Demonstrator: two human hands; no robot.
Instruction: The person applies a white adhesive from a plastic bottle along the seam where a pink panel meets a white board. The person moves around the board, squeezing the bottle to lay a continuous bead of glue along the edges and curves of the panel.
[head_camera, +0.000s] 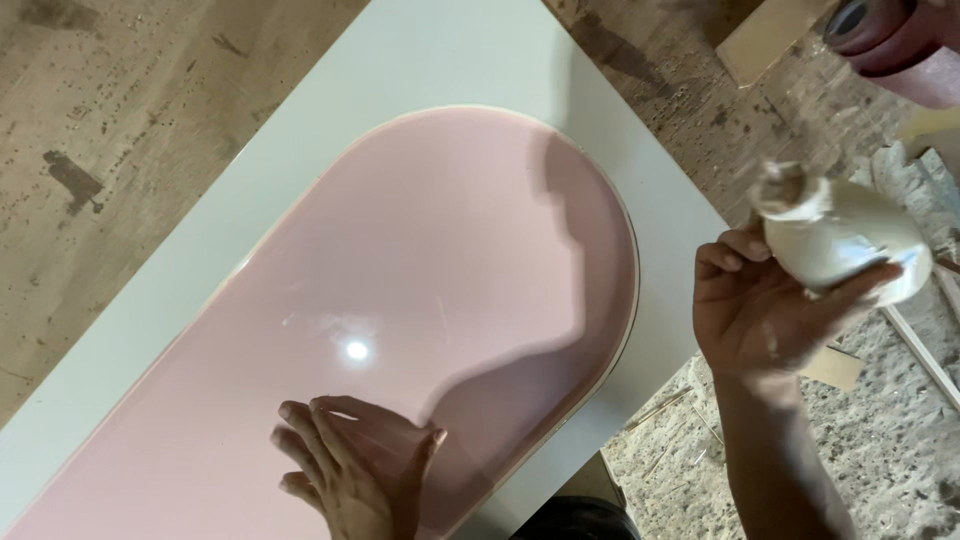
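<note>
Head camera, looking straight down: there's a glossy pink panel (420, 300) with a rounded end, sitting on a white board (330, 110) that's a bit bigger all round. The panel's long axis runs diagonally, from the bottom left corner of the view up toward the top right, and the rounded end points up and to the right, close to the board's far corner. A bright light spot reflects off the pink roughly in the middle.

The left hand (355, 470) lies flat on the pink surface near the board's lower edge, fingers spread and pointing left, palm down, not gripping anything, just pressing on the panel.

The right hand (765, 310) is off the board altogether, past its right edge and above the rough concrete floor (880, 450). It's wrapped around a crumpled white cloth wad (840, 240), fingers curled under it and thumb across the front, so a closed hold on the cloth. The wad's twisted end points up and left.

A dark red cylinder (890, 40) pokes in at the top right corner, blurry, can't tell what it is. Thin wood strips (920, 350) lie on the floor near the right edge
</note>
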